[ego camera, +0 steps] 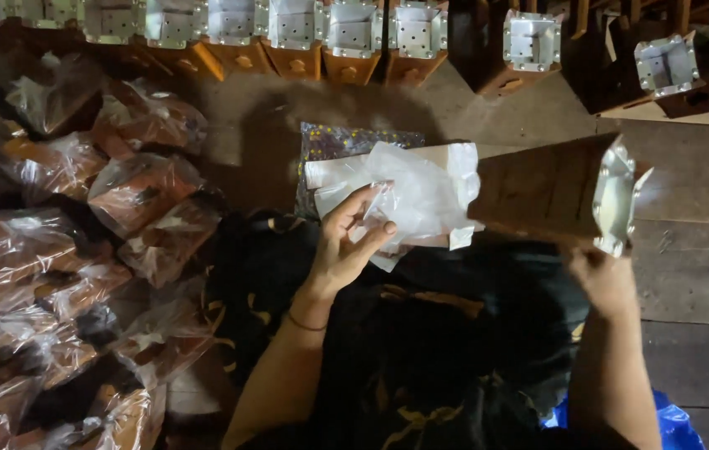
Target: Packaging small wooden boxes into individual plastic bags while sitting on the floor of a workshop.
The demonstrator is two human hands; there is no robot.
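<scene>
Left hand: your left hand (346,246) pinched the clear plastic bag (417,200), fingers curled shut on the film.
Right hand: your right hand (604,279) gripped the wooden leg (550,192) from below, near its metal bracket (617,200).
Leg: tilted over your lap, narrow end inside the bag.
Left side: pile of bagged legs (71,242).
Top: row of bracketed legs (288,37) on the floor.

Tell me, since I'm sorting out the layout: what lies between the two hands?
In the head view, crumpled clear plastic wrap and the brown wooden piece with a metal end cap lie between left hand and right hand.
</scene>
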